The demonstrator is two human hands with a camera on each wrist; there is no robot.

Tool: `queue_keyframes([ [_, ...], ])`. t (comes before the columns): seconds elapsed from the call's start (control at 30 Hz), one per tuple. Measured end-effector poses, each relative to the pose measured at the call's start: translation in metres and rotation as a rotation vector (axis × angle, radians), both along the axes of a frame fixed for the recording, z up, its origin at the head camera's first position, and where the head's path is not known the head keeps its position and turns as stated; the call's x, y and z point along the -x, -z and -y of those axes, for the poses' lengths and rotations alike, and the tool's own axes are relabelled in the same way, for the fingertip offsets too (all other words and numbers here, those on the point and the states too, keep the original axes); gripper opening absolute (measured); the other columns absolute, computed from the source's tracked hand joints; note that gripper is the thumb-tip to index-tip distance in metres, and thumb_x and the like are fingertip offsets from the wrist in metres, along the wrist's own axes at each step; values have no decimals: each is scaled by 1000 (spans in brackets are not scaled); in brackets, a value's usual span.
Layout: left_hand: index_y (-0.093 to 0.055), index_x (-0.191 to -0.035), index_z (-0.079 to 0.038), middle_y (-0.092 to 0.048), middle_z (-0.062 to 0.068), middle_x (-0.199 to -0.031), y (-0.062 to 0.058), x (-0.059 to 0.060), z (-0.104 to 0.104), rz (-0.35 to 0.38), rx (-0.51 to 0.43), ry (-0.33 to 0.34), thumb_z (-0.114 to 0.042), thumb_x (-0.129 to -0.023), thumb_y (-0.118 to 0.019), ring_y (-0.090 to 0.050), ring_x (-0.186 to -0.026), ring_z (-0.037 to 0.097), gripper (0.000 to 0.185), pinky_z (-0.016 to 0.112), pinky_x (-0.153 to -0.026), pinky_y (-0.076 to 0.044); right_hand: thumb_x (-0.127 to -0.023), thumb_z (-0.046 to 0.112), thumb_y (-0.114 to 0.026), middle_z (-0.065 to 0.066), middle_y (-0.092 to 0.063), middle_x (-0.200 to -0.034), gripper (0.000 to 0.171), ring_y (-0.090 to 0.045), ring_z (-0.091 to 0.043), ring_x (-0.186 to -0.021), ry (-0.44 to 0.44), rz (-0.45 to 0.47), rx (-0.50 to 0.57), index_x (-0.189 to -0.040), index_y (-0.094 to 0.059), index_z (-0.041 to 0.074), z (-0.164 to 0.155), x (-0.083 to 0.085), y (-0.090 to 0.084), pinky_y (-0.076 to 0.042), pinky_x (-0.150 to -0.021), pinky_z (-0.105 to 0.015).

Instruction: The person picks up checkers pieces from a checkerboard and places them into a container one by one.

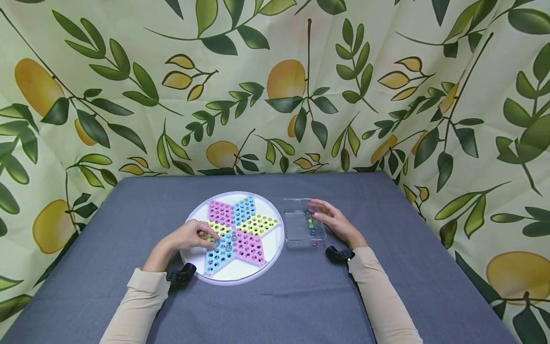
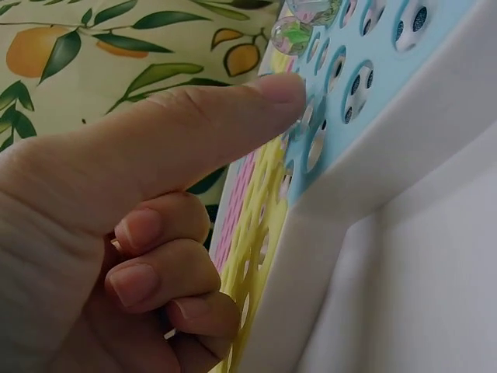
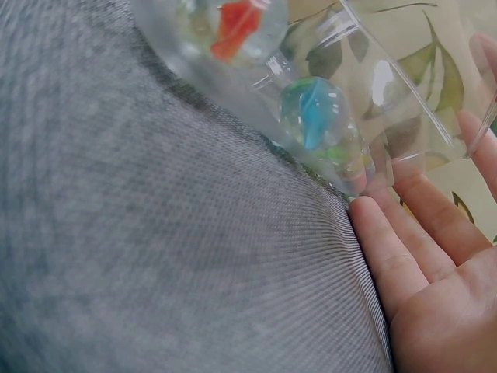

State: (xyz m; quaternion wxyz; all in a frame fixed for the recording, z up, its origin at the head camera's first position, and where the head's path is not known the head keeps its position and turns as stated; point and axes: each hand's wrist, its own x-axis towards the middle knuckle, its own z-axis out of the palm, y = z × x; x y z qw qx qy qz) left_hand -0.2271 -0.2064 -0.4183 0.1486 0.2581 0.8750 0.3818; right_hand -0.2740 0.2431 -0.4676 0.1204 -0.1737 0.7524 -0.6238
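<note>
In the head view, a round white Chinese checkers board (image 1: 269,206) bears a pink, blue and yellow star full of holes. My left hand (image 1: 193,235) is over its left side. In the left wrist view the straight thumb touches the blue section (image 2: 330,124), while other fingers curl below it. Clear glass marbles (image 2: 293,35) sit just past the thumb tip. My right hand (image 1: 335,222) rests at the right side of a clear plastic box (image 1: 296,228), its fingers extended along the wall. Several coloured marbles (image 1: 311,223) lie in a line inside the box.
A grey cloth (image 1: 275,310) covers the table. The box stands close to the board's right edge. Behind the table hangs a curtain (image 1: 258,95) printed with leaves and fruit. Black wrist cameras (image 1: 181,273) are strapped below both hands.
</note>
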Motion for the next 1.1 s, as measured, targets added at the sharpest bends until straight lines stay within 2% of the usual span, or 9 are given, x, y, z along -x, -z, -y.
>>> queue_keyframes([
  [0.1,-74,-99,0,-60,9,-83,-1,1,-1,-6,-8,-19,-15,-78,-78,-40,-65,0,25,17,-59,-35,-98,17,-53,-24,-33,-153,55,-31,-42,-143,-2,0,3,-148,-31,6,0,1,1,-26,-117,-53],
  [0.23,-74,-100,-1,-47,0,-73,-2,3,-2,-15,-16,-39,-15,-80,-77,-34,-60,0,24,17,-56,-30,-99,15,-53,-24,-33,-153,55,-31,-42,-143,-5,-2,9,-148,-31,5,0,1,1,-38,-110,-28],
  [0.33,-74,-101,-1,-44,-4,-72,-3,4,-4,-17,-21,-45,-16,-81,-76,-33,-59,1,25,18,-55,-29,-98,15,-53,-24,-33,-154,55,-31,-42,-143,-4,2,14,-148,-31,5,0,1,1,-39,-101,-15],
  [0.4,-73,-102,0,-44,-4,-71,-4,4,-6,-15,-27,-52,-16,-81,-76,-33,-58,1,26,18,-54,-30,-98,16,-53,-24,-33,-154,56,-31,-42,-143,-3,3,12,-148,-30,5,0,1,1,-39,-105,-18],
  [0.57,-73,-103,-2,-47,-5,-72,-6,6,-10,-16,-29,-83,-16,-81,-76,-35,-58,2,26,18,-54,-31,-99,18,-53,-24,-33,-154,57,-32,-42,-143,8,4,-14,-149,-30,5,0,0,-1,-30,-117,-45],
  [0.63,-73,-103,-2,-46,-4,-72,-7,6,-12,-18,-29,-97,-17,-81,-76,-35,-58,2,27,17,-54,-31,-99,18,-52,-24,-33,-154,56,-32,-42,-143,11,2,-25,-149,-29,5,0,-1,-1,-30,-117,-46],
  [0.8,-74,-104,-3,-39,-4,-67,-11,7,-19,-38,-36,-120,-19,-81,-76,-32,-58,3,27,19,-54,-29,-99,16,-50,-23,-33,-154,54,-32,-41,-143,14,3,-33,-149,-30,6,1,-2,-2,-34,-114,-37],
  [1.0,-74,-102,-2,-36,-5,-62,-11,9,-31,-65,-71,-123,-17,-81,-75,-31,-56,2,25,18,-53,-28,-100,18,-51,-24,-32,-154,56,-32,-43,-142,6,-8,-41,-149,-29,6,0,-1,-1,-27,-117,-54],
  [1.1,-74,-101,-2,-36,-4,-63,-12,10,-38,-71,-90,-121,-17,-81,-76,-31,-57,3,26,18,-55,-29,-99,19,-51,-25,-32,-153,57,-32,-44,-142,3,-10,-36,-149,-28,5,0,0,0,-25,-116,-58],
])
